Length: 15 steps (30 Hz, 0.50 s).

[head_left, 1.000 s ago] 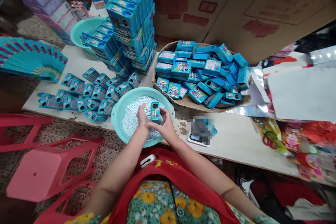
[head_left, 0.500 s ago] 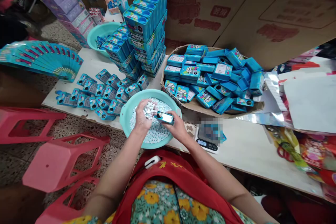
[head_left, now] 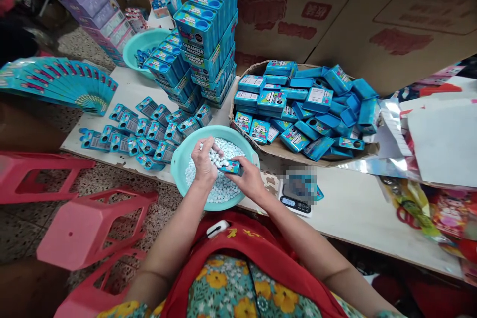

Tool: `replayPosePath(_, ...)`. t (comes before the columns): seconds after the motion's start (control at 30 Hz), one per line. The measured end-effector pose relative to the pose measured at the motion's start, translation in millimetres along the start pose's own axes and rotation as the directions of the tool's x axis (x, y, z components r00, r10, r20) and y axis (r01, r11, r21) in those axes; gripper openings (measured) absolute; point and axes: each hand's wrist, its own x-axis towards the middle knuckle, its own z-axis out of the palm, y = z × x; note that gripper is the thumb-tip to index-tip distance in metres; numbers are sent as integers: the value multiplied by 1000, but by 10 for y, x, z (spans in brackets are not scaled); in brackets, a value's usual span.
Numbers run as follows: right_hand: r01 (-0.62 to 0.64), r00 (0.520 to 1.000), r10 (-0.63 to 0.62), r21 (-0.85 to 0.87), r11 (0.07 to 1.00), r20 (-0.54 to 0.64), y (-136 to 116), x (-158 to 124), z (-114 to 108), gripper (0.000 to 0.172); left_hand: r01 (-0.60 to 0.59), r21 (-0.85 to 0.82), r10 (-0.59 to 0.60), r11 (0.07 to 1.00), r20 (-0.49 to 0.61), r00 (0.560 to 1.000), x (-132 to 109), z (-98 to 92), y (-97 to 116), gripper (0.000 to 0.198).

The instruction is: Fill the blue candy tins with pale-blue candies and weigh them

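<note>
Over a turquoise basin (head_left: pixel 176 166) of small white candies (head_left: pixel 222 193), both my hands are close together. My left hand (head_left: pixel 203 164) is cupped round a handful of the candies, its palm turned toward the right. In my right hand (head_left: pixel 249 176) is a small blue tin (head_left: pixel 230 166), gripped by its outer end. The tin's near end meets the candies spilling from my left hand. Whether any candies are inside the tin I cannot tell.
A cardboard tray (head_left: pixel 367 151) heaped with blue tins lies right of the basin. Several filled-looking rows of tins (head_left: pixel 149 131) and tall stacks of boxed tins (head_left: pixel 208 35) stand left and behind. A digital scale (head_left: pixel 295 204) sits at right; pink stools (head_left: pixel 74 233) stand at left.
The tin in my right hand has turned, so its printed side now shows instead of a shiny face. My left hand has tipped and its fingers have curled over the candies.
</note>
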Motion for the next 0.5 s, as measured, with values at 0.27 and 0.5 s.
replayPosePath(0.27,6,1000,-7,-51,999,-27,-27,82,-45,33,-37,30,37,999,-7,999,40,14,11,28)
replayPosePath(0.5,-11,999,11,-23,1000,-36,-52,134,-49,32,-46,33,45,998,38,998,59,-9,8,27)
